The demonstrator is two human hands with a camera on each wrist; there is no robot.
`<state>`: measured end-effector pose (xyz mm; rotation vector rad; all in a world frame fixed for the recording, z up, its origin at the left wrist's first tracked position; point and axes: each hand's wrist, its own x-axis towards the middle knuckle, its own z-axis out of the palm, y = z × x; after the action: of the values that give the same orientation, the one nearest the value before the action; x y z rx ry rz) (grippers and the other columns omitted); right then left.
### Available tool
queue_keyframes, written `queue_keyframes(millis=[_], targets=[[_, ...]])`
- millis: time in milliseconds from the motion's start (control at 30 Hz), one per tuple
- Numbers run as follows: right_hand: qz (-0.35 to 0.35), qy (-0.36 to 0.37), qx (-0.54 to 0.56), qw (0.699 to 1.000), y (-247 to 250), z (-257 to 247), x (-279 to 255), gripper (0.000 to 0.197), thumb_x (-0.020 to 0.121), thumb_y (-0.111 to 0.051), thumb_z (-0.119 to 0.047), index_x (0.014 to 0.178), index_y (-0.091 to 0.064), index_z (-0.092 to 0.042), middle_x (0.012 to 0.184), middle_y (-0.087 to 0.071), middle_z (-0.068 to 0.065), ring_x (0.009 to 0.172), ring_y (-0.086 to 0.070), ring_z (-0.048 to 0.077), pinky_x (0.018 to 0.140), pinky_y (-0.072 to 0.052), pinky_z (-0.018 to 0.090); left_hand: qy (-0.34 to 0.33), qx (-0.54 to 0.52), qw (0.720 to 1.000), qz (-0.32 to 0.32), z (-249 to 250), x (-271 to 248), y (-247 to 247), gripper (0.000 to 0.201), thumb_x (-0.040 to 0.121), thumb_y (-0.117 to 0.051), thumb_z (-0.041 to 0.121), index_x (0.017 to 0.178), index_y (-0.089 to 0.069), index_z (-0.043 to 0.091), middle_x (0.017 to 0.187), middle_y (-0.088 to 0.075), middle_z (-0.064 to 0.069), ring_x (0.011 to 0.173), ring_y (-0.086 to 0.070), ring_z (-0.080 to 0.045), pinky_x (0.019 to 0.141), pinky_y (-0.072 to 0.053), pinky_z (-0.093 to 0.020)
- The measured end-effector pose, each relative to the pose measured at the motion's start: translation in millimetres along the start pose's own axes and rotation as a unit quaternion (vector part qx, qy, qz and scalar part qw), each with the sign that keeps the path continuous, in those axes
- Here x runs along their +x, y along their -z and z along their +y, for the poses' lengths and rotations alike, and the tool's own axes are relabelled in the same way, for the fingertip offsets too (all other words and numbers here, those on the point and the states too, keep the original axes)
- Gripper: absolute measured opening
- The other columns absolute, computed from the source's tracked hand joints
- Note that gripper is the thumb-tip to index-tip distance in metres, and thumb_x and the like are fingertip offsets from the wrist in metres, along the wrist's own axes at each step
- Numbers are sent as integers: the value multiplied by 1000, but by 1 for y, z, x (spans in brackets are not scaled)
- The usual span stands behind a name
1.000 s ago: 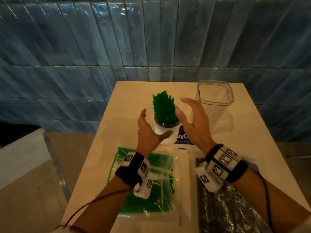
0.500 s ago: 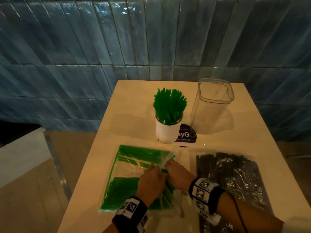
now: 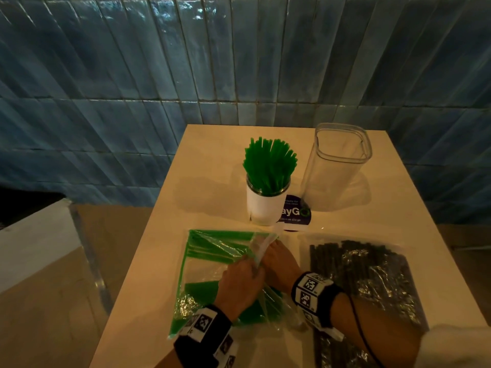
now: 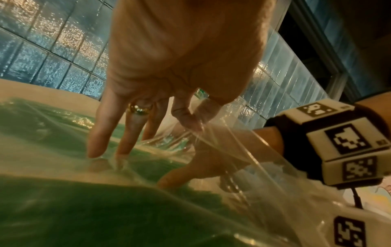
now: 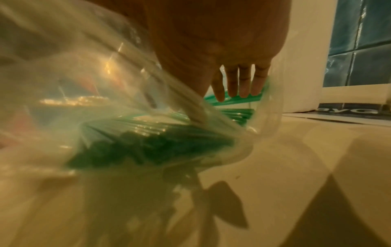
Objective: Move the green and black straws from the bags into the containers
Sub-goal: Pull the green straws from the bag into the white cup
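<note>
On the table [image 3: 218, 144], the bag [image 3: 212, 264] of green straws [image 3: 202, 293] lies flat. The left hand [image 3: 240, 284] pinches its lifted film; the right hand [image 3: 279, 261], fingers straight, reaches inside. Best to hold the mouth wide and gather a tidy bundle for the jar [image 3: 263, 208].

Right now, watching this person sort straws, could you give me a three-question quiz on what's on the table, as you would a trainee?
1. True or false: the clear tub already holds black straws.
2. Which bag are both hands working at? A) the green bag B) the black bag C) neither
3. Fill in: the green straws stand upright in the white ____.

Key
1. False: the tub looks empty; the black straws lie in their bag.
2. A: the left hand pinches the plastic and the right hand reaches inside.
3. Cup.
</note>
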<state>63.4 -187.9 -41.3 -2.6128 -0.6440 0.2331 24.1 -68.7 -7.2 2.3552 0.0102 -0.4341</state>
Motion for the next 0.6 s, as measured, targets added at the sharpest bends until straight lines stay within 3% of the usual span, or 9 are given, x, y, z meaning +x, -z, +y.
queue_keyframes(millis=[67, 133, 200, 267, 333, 367, 467, 533, 600], targets=[[9, 1, -21, 1000, 6, -2, 0, 17, 89, -61, -18, 102, -64, -7, 112, -63, 10, 106, -58, 23, 96, -44, 33, 1, -3, 1000, -6, 4, 0, 1, 25, 97, -44, 27, 73, -40, 26, 78, -53, 6, 65, -55, -5, 63, -51, -16], [-7, -19, -10, 1000, 8, -2, 0, 28, 60, -84, -4, 82, -69, 1, 85, -68, 18, 79, -66, 33, 71, -55, 43, -1, -9, 1000, -12, 5, -1, 2, 25, 98, -44, 26, 72, -40, 26, 77, -53, 6, 65, -55, -7, 66, -53, -20], [-52, -53, 22, 997, 5, 1, 2, 39, 38, -90, 1, 71, -70, 2, 70, -67, 19, 62, -66, 36, 54, -55, 43, -1, -11, 1000, -16, 7, -2, 3, 25, 97, -44, 24, 73, -41, 26, 77, -53, 6, 64, -54, -6, 65, -52, -18], [-29, -23, -1, 999, 2, -1, 3, 31, 50, -87, 0, 76, -69, 3, 76, -67, 18, 67, -66, 34, 59, -56, 42, 0, -16, 1000, -15, 8, -3, 6, 23, 97, -44, 24, 74, -43, 27, 76, -54, 7, 64, -55, -5, 63, -51, -15], [-12, -12, 33, 999, -1, -1, 6, 13, 83, -67, -11, 92, -68, -2, 95, -67, 13, 86, -64, 26, 81, -55, 38, -1, -20, 1000, -21, 8, -3, 8, 24, 98, -44, 25, 74, -42, 28, 73, -52, 8, 59, -53, -3, 56, -47, -11], [-5, -12, 27, 1000, -6, 0, 6, 16, 92, -56, -17, 98, -67, -7, 103, -65, 8, 95, -61, 21, 90, -51, 36, -2, -23, 999, -27, 9, -3, 9, 25, 98, -43, 25, 74, -41, 28, 71, -51, 9, 56, -50, -1, 52, -45, -10], [5, -16, 24, 1000, -9, 2, 4, 16, 89, -60, -18, 103, -67, -12, 109, -64, 5, 103, -59, 20, 96, -48, 32, -6, -18, 999, -42, 8, -1, 10, 25, 98, -43, 25, 73, -42, 27, 70, -50, 10, 55, -49, -1, 50, -42, -9], [-8, -32, 74, 997, -3, 0, 3, 15, 89, -60, -13, 100, -66, -6, 107, -64, 10, 100, -60, 20, 92, -48, 21, 1, -14, 999, -48, 7, -1, 10, 23, 98, -43, 27, 76, -45, 26, 73, -53, 8, 62, -53, -3, 57, -46, -12], [-52, -69, 73, 994, 3, -3, 1, 17, 95, -49, -16, 104, -62, -8, 111, -62, 7, 101, -58, 18, 92, -45, 21, 9, -22, 998, -50, 6, -1, 8, 18, 98, -44, 27, 82, -51, 20, 79, -57, 4, 69, -58, -9, 66, -51, -19]])
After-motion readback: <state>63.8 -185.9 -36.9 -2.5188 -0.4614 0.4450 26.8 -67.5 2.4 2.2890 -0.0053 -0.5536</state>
